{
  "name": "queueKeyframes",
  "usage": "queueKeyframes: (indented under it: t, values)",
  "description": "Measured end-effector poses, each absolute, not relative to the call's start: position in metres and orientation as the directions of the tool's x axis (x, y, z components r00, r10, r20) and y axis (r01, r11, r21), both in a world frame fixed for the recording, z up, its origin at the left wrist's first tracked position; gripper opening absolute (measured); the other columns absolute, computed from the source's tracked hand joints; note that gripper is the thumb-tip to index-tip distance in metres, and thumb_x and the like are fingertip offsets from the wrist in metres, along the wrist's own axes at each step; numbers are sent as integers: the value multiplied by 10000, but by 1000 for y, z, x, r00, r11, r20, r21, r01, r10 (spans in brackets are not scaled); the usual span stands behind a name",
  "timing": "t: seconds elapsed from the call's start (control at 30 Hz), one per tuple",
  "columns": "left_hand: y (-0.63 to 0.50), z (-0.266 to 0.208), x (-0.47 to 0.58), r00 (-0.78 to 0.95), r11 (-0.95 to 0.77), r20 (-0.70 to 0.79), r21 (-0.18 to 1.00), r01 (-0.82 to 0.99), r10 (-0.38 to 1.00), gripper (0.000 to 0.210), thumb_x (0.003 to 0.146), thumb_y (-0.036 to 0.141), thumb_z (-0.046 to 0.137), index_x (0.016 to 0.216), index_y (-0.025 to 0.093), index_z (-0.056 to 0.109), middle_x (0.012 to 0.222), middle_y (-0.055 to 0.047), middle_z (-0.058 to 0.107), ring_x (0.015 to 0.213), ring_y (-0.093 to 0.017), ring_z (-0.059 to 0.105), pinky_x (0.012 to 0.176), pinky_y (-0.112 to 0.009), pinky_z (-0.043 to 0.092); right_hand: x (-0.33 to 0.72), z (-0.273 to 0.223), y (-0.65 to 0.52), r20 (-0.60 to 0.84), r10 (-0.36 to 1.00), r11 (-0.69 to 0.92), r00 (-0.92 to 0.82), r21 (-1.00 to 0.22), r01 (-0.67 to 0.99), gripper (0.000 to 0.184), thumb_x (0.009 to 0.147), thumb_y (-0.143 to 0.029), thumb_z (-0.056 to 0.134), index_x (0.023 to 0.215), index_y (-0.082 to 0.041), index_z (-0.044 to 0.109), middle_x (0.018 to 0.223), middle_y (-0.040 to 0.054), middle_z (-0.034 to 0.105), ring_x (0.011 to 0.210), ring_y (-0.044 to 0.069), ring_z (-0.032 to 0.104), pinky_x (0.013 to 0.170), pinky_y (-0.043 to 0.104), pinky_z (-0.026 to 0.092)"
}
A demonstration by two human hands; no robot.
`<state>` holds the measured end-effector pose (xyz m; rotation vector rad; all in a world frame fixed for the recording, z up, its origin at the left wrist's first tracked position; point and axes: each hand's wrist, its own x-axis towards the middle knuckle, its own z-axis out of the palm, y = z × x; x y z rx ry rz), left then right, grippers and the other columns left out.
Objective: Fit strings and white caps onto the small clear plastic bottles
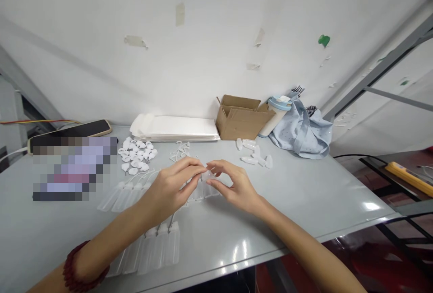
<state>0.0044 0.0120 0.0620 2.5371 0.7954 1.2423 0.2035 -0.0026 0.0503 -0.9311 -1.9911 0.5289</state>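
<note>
My left hand (177, 184) and my right hand (237, 185) meet over the middle of the table, fingertips almost touching. Between the thumb and fingers of my right hand is a small translucent plastic tube (209, 176), partly hidden by the fingers. My left fingers are pinched together at its upper end; what they grip is too small to make out. Just beneath my hands lie clear plastic tubes (199, 191). Similar tubes with thin white cords lie in a row left of my left hand (123, 198) and in another row nearer the front edge (158, 250).
White caps (137, 153) are heaped at the left, with small white stems (181, 148) beside them. Loose clear tubes (252, 152) lie at the right. Behind stand flat white boxes (182, 127), an open cardboard box (241, 121), a cup (275, 114) and a blue cloth bag (301, 130). A phone (72, 135) lies left.
</note>
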Motion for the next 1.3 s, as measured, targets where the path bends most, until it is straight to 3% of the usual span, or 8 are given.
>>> queueKeyframes:
  t: [0.27,0.47,0.67,0.8,0.97,1.1,1.3]
  values:
    - [10,64,7,449,-861,747,337,382,491,239,886,74,472,1041,187,614,983,-63,699,922,-167,666,811,-276,553,200,53,-5,513,783,621,-352,-669,408,300,870,-215,588,1165,-252,555,983,50,646,803,163,629,757,335,538]
    - [11,65,3,508,-841,670,414,349,541,262,888,84,473,1078,198,614,1039,-77,654,927,-169,644,780,-285,553,199,52,-5,454,838,543,-304,-753,371,247,850,-213,608,1096,-238,595,935,39,678,785,164,656,733,328,531]
    - [10,67,3,624,-867,605,402,296,494,313,887,52,456,1127,193,600,1112,-95,619,1013,-193,583,794,-319,536,195,51,-6,401,868,483,-294,-818,312,224,857,-218,583,1081,-206,580,866,37,696,783,175,676,714,326,527]
    - [10,71,3,592,-874,647,409,261,480,295,889,61,475,1112,199,610,1070,-74,660,1023,-193,591,847,-339,529,195,53,-7,319,906,385,-277,-893,233,218,849,-263,601,1057,-199,590,904,56,708,844,191,679,756,348,523]
    - [9,74,1,478,-845,699,406,346,532,231,880,81,502,1033,193,634,1021,-61,663,927,-164,641,807,-291,543,198,58,-6,175,936,195,-306,-980,36,241,830,-322,640,1040,-211,598,841,40,719,772,181,673,624,291,497]
    - [8,73,3,469,-862,729,365,350,499,223,875,54,496,1011,175,625,995,-67,636,869,-148,642,753,-266,538,198,61,-6,146,929,124,-341,-989,-85,241,825,-339,652,1030,-221,603,805,21,713,797,176,667,684,297,481]
    - [6,72,4,502,-878,724,346,330,473,296,852,13,524,1090,174,595,932,-48,627,830,-133,606,705,-250,508,200,58,-5,84,949,55,-304,-993,-101,238,801,-337,683,1006,-225,635,803,4,697,728,142,632,675,270,460]
